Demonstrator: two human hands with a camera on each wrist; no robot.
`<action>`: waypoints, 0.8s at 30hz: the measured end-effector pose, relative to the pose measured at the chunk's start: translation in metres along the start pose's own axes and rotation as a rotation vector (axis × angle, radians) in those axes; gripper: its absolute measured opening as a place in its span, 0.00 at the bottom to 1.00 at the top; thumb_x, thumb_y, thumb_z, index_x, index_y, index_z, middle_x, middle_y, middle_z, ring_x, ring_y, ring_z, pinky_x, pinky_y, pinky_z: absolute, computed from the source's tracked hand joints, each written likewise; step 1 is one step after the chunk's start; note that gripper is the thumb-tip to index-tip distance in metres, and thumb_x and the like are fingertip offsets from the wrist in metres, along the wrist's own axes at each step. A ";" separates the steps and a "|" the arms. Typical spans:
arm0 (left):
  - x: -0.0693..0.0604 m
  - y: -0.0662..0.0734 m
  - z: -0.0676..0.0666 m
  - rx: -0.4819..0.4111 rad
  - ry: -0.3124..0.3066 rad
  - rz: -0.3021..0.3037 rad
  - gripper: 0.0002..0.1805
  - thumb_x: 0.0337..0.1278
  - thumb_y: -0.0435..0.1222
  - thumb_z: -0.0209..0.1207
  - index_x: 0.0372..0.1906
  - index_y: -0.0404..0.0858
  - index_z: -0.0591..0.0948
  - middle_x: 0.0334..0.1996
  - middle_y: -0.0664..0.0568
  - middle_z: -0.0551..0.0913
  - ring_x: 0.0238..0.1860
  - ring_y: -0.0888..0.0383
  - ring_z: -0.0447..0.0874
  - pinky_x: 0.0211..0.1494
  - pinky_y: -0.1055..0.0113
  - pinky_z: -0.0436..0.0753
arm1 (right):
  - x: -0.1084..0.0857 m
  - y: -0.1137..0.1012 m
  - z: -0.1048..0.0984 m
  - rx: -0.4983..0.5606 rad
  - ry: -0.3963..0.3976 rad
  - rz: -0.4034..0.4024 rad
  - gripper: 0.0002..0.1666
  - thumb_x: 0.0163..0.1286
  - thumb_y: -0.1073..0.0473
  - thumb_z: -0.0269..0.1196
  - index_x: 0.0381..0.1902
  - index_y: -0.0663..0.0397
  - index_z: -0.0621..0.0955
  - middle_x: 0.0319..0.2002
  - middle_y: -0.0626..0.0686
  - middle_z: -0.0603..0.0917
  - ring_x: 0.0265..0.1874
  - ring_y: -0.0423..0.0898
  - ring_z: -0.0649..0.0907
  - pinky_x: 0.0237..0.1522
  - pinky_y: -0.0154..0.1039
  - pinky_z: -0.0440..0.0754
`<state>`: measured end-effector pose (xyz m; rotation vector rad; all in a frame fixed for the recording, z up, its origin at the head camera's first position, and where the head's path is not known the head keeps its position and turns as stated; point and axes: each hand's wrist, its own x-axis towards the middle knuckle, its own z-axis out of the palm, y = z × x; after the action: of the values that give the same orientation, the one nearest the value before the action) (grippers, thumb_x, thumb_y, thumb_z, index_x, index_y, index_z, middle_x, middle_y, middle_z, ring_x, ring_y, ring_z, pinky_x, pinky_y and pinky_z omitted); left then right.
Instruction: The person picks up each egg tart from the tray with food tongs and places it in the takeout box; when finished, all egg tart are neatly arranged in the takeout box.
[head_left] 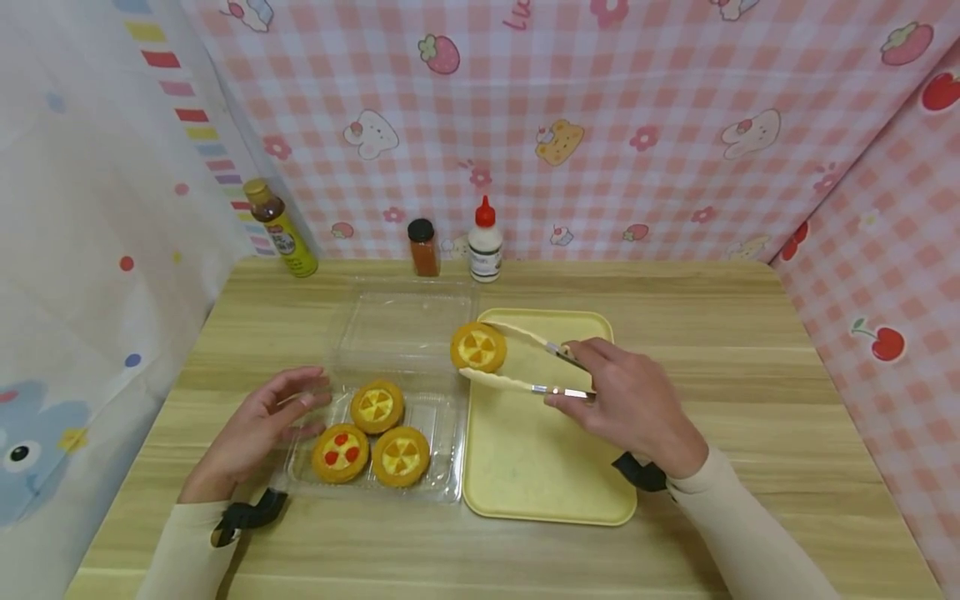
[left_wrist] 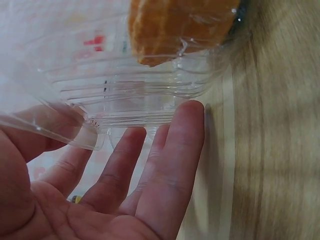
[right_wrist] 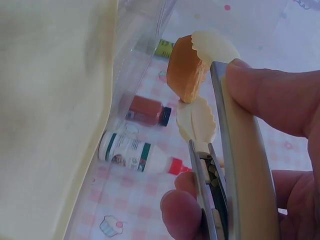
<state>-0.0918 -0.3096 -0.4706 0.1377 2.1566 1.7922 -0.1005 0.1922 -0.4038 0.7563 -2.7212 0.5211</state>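
Observation:
My right hand [head_left: 633,408] grips metal-handled tongs [head_left: 558,391] with cream-coloured tips. Between those tips a round orange tart [head_left: 478,348] with yellow triangle toppings is held up, over the tray's left edge and beside the clear lid. The right wrist view shows the tart [right_wrist: 184,70] edge-on between the scalloped tips. At the left side of a clear plastic container [head_left: 448,442], my left hand [head_left: 258,425] has its fingers extended, fingertips against or very near the ribbed wall. Inside lie two tarts with yellow triangles [head_left: 401,457] and one with red dots [head_left: 341,453].
A pale yellow tray [head_left: 551,508] lies right of the container, whose lid [head_left: 408,321] is folded back. Along the rear stand a yellow-labelled bottle [head_left: 288,242], a black-capped spice jar [head_left: 425,250] and a white bottle with red nozzle [head_left: 485,246]. Checked cloth hangs behind.

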 end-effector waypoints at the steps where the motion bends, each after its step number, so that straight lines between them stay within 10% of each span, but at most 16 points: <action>1: 0.000 0.000 0.000 0.002 0.001 -0.001 0.29 0.84 0.41 0.52 0.79 0.33 0.63 0.69 0.52 0.75 0.63 0.66 0.84 0.55 0.58 0.92 | 0.001 -0.002 0.001 0.001 -0.001 -0.006 0.41 0.58 0.35 0.79 0.60 0.56 0.84 0.51 0.54 0.89 0.24 0.42 0.82 0.29 0.44 0.87; 24: 0.001 0.002 -0.001 0.029 -0.006 -0.013 0.28 0.85 0.41 0.51 0.79 0.34 0.63 0.73 0.38 0.69 0.63 0.66 0.83 0.56 0.58 0.92 | 0.021 -0.043 0.020 0.002 -0.167 -0.086 0.40 0.60 0.31 0.76 0.60 0.51 0.85 0.50 0.47 0.88 0.22 0.37 0.77 0.24 0.35 0.79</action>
<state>-0.0933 -0.3096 -0.4691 0.1354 2.1750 1.7511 -0.0980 0.1403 -0.4032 0.9521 -2.8238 0.4599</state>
